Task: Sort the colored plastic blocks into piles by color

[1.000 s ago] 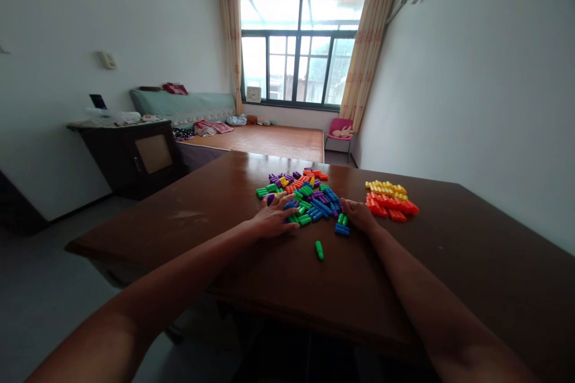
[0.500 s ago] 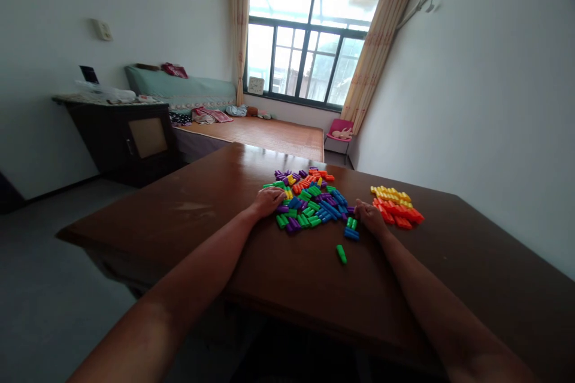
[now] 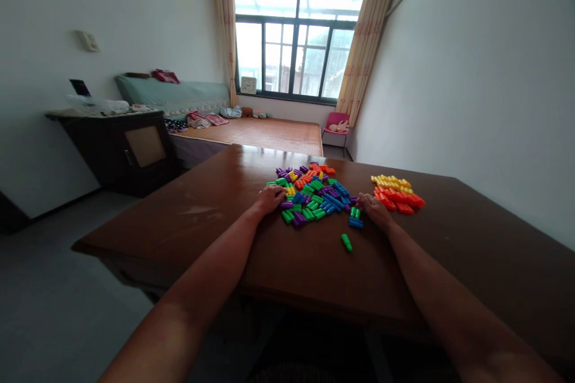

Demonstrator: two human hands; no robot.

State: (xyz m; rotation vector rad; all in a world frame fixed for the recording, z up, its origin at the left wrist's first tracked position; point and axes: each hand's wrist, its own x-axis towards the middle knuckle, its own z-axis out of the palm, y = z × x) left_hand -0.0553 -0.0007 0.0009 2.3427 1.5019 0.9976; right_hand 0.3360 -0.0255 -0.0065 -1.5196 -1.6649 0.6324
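Colourful plastic peg-shaped pieces lie in a loose pile (image 3: 317, 198) on the brown table. My left hand (image 3: 271, 196) rests at the pile's left edge, fingers loosely bent and reaching the yellow pieces (image 3: 290, 190); I see nothing held in it. At the right edge, my right hand (image 3: 374, 209) has its fingers drawn together beside a purple piece (image 3: 353, 199); what they hold, if anything, is hidden. Just below those fingers lie green pieces (image 3: 355, 212) and blue pieces (image 3: 356, 223). A single green piece (image 3: 346, 242) lies nearer to me.
Right of my right hand, yellow pieces (image 3: 390, 182) lie in a row behind a group of orange-red ones (image 3: 398, 198). The wooden table (image 3: 179, 239) reaches toward a bed (image 3: 278, 131). A pink chair (image 3: 336, 124) stands by the window.
The camera view has shifted slightly, so the window sits further left. My right hand's fingers have moved a little over the pile's edge. The left hand stays at the pile.
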